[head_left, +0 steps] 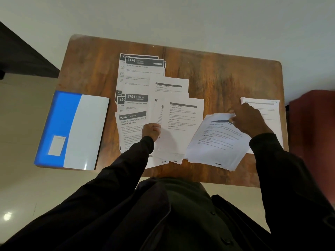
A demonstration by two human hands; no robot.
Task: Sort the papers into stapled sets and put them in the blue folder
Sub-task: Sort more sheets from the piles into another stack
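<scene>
My right hand (249, 120) pinches the right stack's (213, 144) far edge; my left hand (151, 130) lies curled on the middle sheets (181, 122), hold indeterminate; folder (59, 120) at table's (217, 73) left.

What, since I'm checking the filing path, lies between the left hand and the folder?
In the head view: a strip of bare table beside the folder, then the sheet headed 2946, reaching to the left hand.
</scene>
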